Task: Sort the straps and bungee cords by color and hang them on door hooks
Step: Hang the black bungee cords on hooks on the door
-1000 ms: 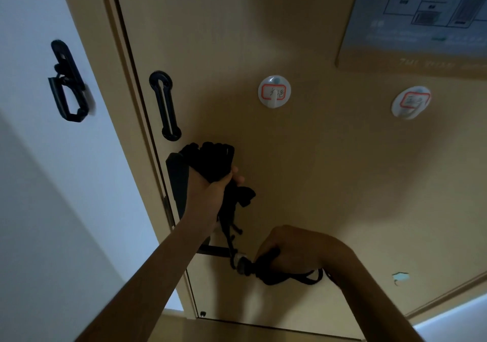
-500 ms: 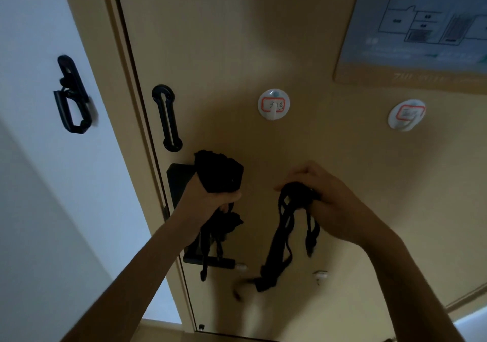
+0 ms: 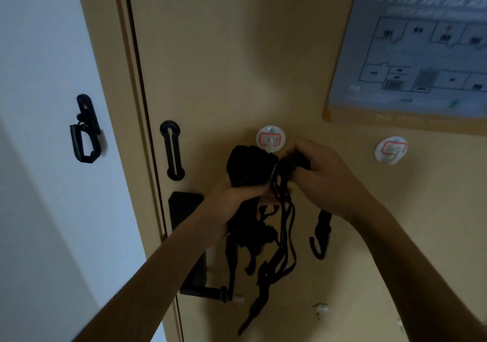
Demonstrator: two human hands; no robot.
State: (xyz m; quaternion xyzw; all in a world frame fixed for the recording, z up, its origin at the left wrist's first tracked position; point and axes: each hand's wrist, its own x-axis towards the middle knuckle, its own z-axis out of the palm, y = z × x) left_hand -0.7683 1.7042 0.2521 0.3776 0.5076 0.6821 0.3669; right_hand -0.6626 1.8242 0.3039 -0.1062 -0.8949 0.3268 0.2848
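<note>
1. The door [image 3: 237,64] was seen to be faced in smooth, matt tan laminate of a wood tone.
2. The two round hooks [image 3: 270,139] were moulded in glossy white plastic, each marked with a red-edged label.
3. The straps [image 3: 250,167] were made of matt black woven cloth; a smooth black hook [image 3: 319,246] hung from one cord.
4. The chart [image 3: 411,51] was printed on a smooth, faintly sheened sheet.
5. The latch [image 3: 172,151] was finished in matt black.
</note>
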